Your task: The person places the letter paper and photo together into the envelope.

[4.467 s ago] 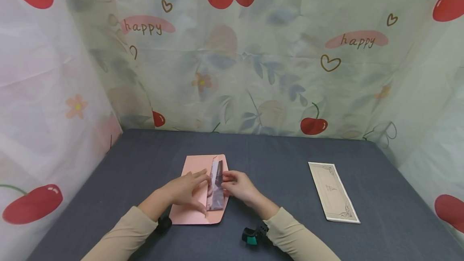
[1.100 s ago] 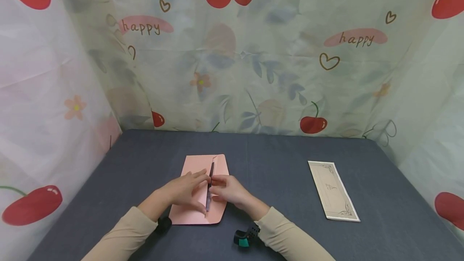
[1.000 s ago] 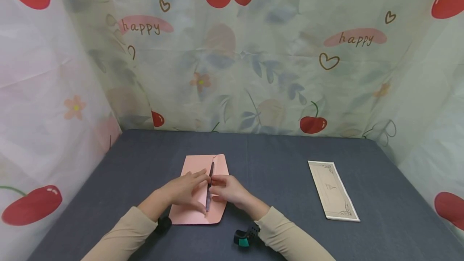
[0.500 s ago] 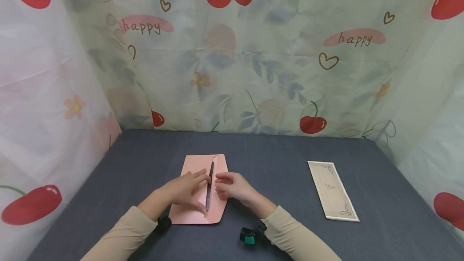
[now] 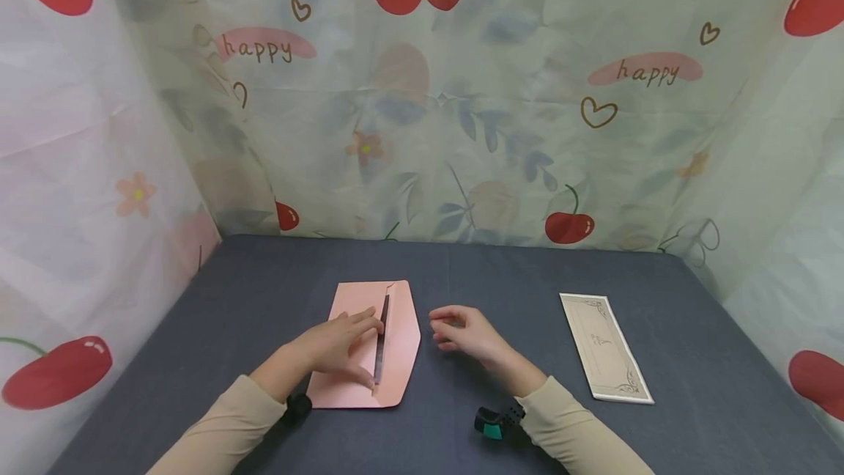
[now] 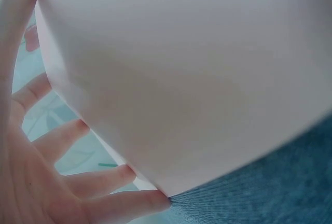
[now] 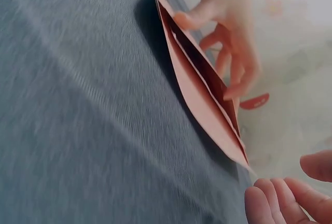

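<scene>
A pink envelope (image 5: 404, 343) lies on the table with its flap folded out to the right. My left hand (image 5: 343, 347) holds its upper panel by the mouth edge, thumb toward the near end and fingers toward the far end, so the pocket gapes. Fingertips meet the panel's edge in the left wrist view. Inside the pocket sits a folded printed sheet (image 5: 380, 354), showing only as a thin dark strip. To the right of the flap, apart from it, my right hand (image 5: 471, 336) hovers with loosely bent fingers and nothing in them.
A cream card (image 5: 603, 347) with dark corner ornaments lies at the right of the dark-covered table (image 5: 501, 277). Black wrist straps hang below both sleeves, the right one with a green-faced device (image 5: 491, 425). A patterned curtain (image 5: 455, 130) encloses the back and sides.
The printed sheet went from lying largely exposed on the flap to deep inside the pocket. My right hand then let go and drew back to the right. My left hand stayed in place.
</scene>
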Demonstrator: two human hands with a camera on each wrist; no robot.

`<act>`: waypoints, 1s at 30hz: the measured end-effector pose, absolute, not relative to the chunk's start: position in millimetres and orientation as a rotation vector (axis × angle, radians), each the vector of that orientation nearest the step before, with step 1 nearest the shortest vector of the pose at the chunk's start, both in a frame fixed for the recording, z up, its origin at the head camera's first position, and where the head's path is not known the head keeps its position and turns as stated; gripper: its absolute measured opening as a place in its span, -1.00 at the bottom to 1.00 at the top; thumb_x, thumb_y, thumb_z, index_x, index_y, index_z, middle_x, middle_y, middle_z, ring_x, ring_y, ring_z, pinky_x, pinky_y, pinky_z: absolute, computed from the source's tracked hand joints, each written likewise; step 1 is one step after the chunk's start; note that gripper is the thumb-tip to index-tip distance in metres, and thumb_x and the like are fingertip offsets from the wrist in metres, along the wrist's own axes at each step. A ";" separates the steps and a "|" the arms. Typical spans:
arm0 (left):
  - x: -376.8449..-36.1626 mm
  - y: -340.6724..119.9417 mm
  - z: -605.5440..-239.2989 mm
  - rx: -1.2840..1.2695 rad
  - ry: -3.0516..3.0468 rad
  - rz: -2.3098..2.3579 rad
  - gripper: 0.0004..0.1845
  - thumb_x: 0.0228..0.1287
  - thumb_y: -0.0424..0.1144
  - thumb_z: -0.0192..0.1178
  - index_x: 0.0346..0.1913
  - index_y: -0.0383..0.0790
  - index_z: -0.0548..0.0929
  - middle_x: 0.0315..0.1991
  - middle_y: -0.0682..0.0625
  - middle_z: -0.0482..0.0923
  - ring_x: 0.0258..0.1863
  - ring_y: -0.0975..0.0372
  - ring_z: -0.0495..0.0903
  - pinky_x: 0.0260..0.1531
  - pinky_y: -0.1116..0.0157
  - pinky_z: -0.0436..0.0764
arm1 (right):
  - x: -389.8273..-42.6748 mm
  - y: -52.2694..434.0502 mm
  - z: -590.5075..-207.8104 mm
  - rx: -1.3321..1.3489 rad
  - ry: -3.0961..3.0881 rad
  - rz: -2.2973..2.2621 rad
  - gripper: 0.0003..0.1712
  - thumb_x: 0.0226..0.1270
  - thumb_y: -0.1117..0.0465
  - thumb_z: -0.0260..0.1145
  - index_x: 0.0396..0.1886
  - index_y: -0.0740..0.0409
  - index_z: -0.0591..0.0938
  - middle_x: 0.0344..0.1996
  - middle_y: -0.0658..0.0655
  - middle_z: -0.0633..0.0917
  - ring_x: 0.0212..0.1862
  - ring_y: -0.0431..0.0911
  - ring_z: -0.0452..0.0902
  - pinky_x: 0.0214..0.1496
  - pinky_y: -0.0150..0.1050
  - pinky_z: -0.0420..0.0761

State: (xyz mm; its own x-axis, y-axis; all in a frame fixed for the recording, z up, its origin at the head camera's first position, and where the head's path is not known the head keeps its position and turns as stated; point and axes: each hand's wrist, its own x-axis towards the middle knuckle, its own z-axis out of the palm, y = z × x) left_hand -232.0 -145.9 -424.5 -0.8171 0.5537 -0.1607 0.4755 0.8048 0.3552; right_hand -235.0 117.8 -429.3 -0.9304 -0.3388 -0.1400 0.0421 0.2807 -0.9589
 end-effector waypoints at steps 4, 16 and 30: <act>-230.9 -145.8 -423.7 0.790 2.733 0.442 -0.22 -0.25 0.32 0.38 0.09 0.13 0.38 0.46 -0.11 0.08 0.32 -0.36 0.15 0.18 -0.24 0.29 | -236.1 132.1 -428.2 -0.266 2.268 -1.679 -0.56 0.34 0.22 0.18 0.11 0.41 0.47 0.00 0.39 0.58 -0.11 0.01 0.63 -0.11 -0.17 0.66; -231.0 -144.2 -422.6 0.793 2.730 0.441 -0.23 -0.25 0.32 0.38 0.07 0.14 0.37 0.46 -0.12 0.08 0.30 -0.38 0.16 0.14 -0.25 0.32 | -239.1 187.5 -418.4 -0.171 2.420 -1.620 -0.54 0.36 0.21 0.15 0.15 0.42 0.43 -0.03 0.41 0.59 -0.08 0.06 0.63 -0.10 -0.14 0.66; -230.1 -144.4 -421.2 0.803 2.728 0.433 -0.22 -0.23 0.31 0.37 0.08 0.08 0.37 0.45 -0.17 0.08 0.30 -0.37 0.17 0.14 -0.25 0.32 | -236.8 268.1 -409.1 -0.012 2.665 -1.422 -0.45 0.41 0.13 0.09 0.22 0.44 0.35 0.04 0.46 0.52 -0.01 0.13 0.59 -0.07 -0.17 0.65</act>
State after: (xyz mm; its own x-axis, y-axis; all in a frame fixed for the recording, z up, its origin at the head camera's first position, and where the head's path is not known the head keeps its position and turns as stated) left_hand -230.1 -144.4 -421.2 -0.8118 0.5598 -0.1661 0.4808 0.8022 0.3539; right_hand -236.8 268.1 -409.1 -0.9926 -0.0641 -0.1027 0.0497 0.5582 -0.8282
